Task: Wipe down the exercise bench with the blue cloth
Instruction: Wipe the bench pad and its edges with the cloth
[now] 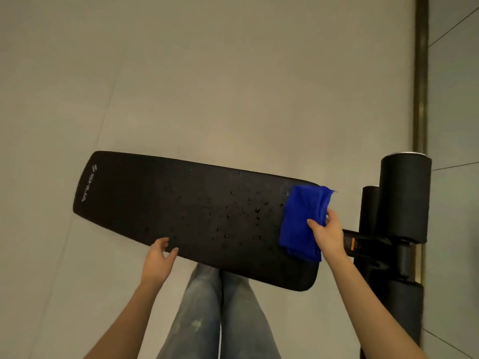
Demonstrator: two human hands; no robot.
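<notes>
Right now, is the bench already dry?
No, water drops dot the bench just left of the cloth under the right hand.

bench [181,203] frame: hidden under pad | foam rollers [404,198]: lowest cut off | forearms: cropped

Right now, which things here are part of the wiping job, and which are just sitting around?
Part of the job:
- blue cloth, under the right hand
- bench pad, dotted with droplets
- left hand, at the pad's near edge

Just there:
- foam rollers
- orange label
- tiled floor
</notes>
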